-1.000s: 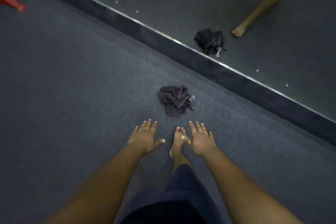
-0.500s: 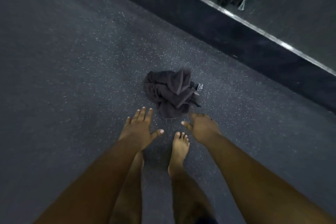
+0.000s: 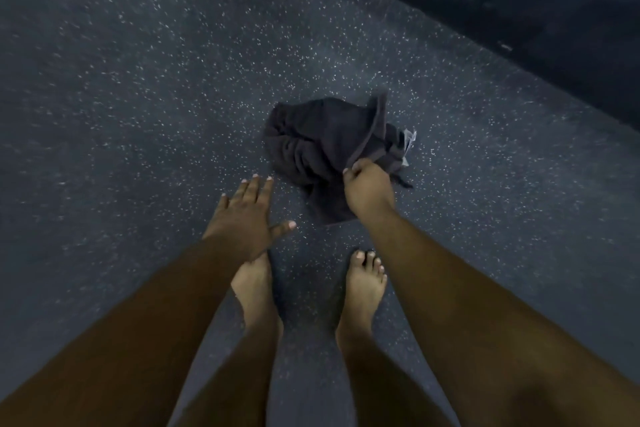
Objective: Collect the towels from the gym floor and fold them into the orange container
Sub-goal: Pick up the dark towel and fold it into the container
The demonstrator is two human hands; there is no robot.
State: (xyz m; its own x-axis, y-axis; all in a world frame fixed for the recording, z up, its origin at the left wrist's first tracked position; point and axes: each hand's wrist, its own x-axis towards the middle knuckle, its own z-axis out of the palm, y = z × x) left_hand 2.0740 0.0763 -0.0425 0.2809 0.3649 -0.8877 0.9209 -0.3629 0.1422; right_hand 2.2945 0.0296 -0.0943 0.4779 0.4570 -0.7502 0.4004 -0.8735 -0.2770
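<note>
1 crumpled dark cloth towel (image 3: 322,146) on the speckled floor (image 3: 138,97), right hand (image 3: 369,189) pinching its near fold to lift it; left hand (image 3: 247,215), fingers spread, hovers just beside, probably ready to help.

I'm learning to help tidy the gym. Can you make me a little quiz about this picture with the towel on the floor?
1. True or false: the right hand pinches an edge of the dark towel.
2. What is the left hand doing? A) gripping the towel B) stretched flat, touching no towel C) holding an orange box
3. Fill in: the towel lies crumpled on the speckled ____, in front of two bare feet.

Key: 1 true. 2 B. 3 floor.
</note>
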